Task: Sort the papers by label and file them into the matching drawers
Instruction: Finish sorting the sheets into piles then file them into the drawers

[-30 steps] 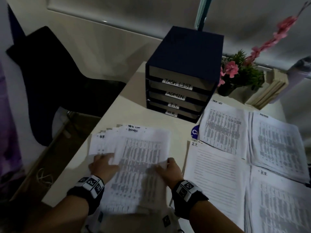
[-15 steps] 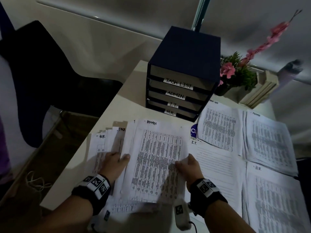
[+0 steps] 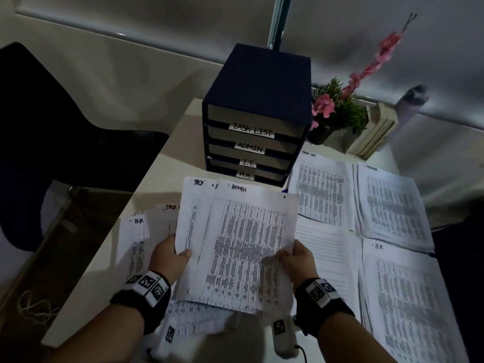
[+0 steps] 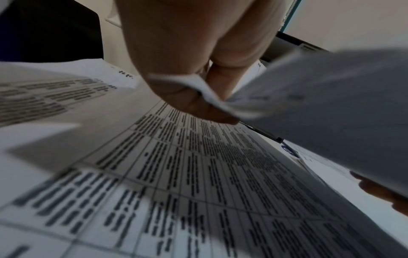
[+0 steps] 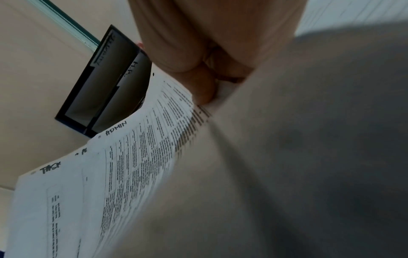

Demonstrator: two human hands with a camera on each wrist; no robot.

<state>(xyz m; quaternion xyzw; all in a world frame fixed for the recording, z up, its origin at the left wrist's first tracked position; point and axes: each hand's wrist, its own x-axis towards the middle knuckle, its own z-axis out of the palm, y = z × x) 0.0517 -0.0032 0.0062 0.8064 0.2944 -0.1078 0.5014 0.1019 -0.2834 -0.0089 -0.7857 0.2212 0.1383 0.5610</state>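
You've got both hands on the same bundle (image 3: 243,247): your left hand (image 3: 169,255) pinches its left edge, thumb on top, and your right hand (image 3: 297,260) pinches the right edge, so it's lifted off the loose sheets (image 3: 136,239) below. Those are fanned out left of the bundle, one marked H.R.

The top sheet reads ADMIN, with a TASK sheet peeking out behind it on the left. I'd say you're mid-sort, about to peel the ADMIN page off.

The bit that matters: the ADMIN pile (image 3: 390,205) lies beyond the bundle and off to its right, so your right hand is the nearer one. The bundle's long axis points away from you, same as the piles, so no turning needed, just a carry right and forward.

The I.T. pile (image 3: 324,247) sits just right of the bundle, the H.R. pile (image 3: 403,297) further right, and the TASK LIST pile (image 3: 320,189) beyond. The piles lie tight together, so drop it squarely. The drawers (image 3: 251,153) are straight beyond the bundle, all closed.
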